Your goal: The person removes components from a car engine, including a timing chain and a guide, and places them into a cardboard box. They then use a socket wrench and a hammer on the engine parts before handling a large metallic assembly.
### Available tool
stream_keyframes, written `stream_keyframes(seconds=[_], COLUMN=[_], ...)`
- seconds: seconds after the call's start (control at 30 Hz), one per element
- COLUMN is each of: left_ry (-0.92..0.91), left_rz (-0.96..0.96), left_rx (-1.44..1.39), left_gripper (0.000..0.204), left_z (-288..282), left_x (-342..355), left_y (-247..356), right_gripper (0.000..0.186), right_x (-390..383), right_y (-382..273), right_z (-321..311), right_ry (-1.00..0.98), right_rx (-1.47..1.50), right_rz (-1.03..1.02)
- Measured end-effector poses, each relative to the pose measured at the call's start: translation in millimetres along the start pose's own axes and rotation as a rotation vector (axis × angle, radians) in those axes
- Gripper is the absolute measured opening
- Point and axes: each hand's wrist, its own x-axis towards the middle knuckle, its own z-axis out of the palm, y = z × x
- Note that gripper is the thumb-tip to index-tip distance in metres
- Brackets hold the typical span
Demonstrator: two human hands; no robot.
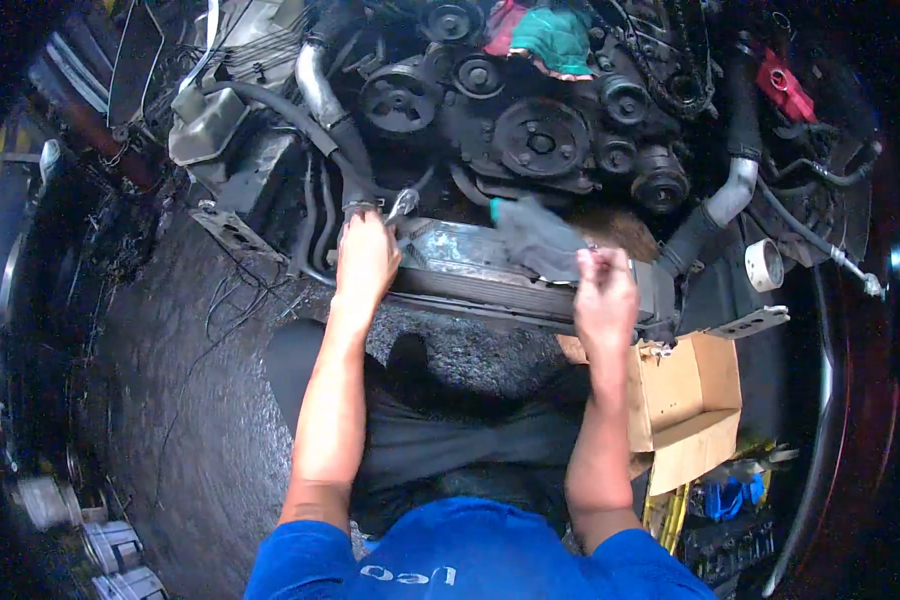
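Observation:
My left hand (368,250) reaches to the lower end of a dark hose (355,175), beside a small metal fitting (405,200) at the radiator's (450,245) left. Its fingers are curled; what they grip is hidden. My right hand (607,290) is raised over the radiator's right part, fingers pinched on something small and dark that I cannot make out. Just behind those fingers is a grey glove (535,235) with a teal cuff; I cannot tell whether it is held or lying on the radiator. Black pulleys (540,140) sit behind the radiator.
An open cardboard box (682,400) stands below the right bracket, near tool trays (725,530). Green cloth (550,40) and a red item (780,80) lie on the engine. A white ring (763,265) is at right. Cables (220,310) hang at left; metal containers (115,545) sit lower left.

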Motion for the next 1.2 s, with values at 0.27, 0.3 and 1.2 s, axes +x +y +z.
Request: stream_keyframes(seconds=[0.27, 0.3, 1.2], left_ry=[-0.156, -0.174, -0.429], left_rz=[-0.131, -0.134, -0.230], left_rx=[0.317, 0.288, -1.341], left_gripper=[0.021, 0.025, 0.047], left_z=[10, -2, 29], left_x=[-4, -6, -41], left_y=[6, 9, 105], right_gripper=[0.022, 0.023, 0.075], right_x=[-16, -20, -56], right_y=[8, 1, -12], right_z=[-25, -25, 65], right_ry=[0.029, -0.019, -0.299], right_rx=[0.678, 0.707, -0.063], right_rz=[0.385, 0.433, -0.466])
